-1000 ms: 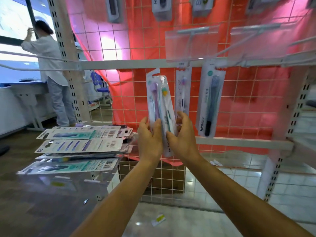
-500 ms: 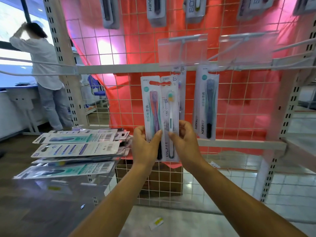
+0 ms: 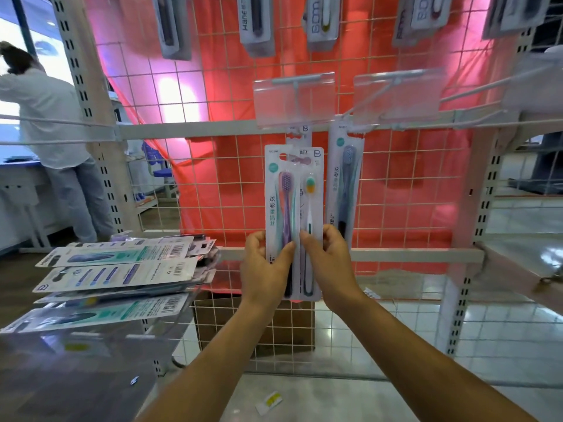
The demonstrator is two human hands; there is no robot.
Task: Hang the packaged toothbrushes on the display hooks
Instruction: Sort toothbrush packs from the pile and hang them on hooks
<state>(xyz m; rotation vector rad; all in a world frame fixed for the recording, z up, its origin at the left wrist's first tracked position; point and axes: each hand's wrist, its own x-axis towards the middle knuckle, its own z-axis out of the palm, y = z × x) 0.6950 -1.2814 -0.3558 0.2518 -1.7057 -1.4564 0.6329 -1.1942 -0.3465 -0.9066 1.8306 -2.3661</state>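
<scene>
Arms outstretched, left hand [image 3: 264, 269] grips the purple-brush pack [image 3: 281, 196] upright, right hand [image 3: 332, 263] pinches the white-brush pack [image 3: 311, 205].

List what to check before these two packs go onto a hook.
1. Left hand grips purple-brush pack: ok.
2. Right hand grips green-brush pack: ok.
3. Both packs upright, hang holes on top: ok.
4. Holes level with left hook: not ok, pack tops sit below it.
5. Free room on that hook: cannot tell; a hung pack is behind.
</scene>
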